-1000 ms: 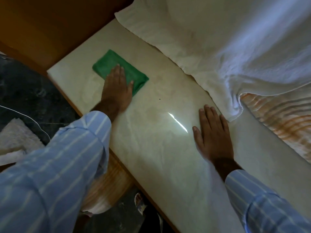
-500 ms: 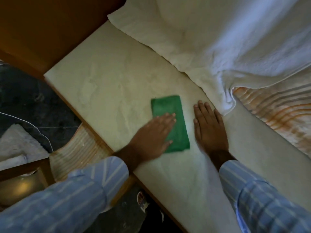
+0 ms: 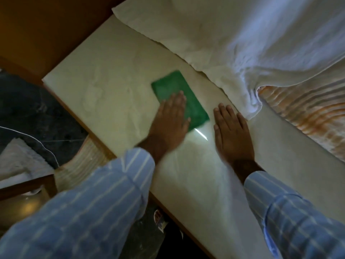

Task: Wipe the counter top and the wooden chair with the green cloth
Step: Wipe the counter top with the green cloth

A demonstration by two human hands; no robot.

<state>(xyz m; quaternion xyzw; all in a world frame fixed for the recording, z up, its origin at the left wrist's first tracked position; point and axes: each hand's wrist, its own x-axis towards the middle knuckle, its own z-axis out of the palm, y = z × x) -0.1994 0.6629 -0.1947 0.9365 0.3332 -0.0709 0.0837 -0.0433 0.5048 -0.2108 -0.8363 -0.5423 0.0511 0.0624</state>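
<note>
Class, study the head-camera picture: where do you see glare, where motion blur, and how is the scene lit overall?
Head view: dim overall, with dark corners; a sharp bright streak of glare on the counter top between the hands; the left hand and green cloth smear with motion blur; the right hand is crisper; the white towel catches bluish light.

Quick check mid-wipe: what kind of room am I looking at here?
Probably a room in a home, perhaps a bedroom or laundry corner. A pale stone-like counter top with a wood edge carries a heap of white towels and an orange-striped towel, over a dark speckled floor.
</note>
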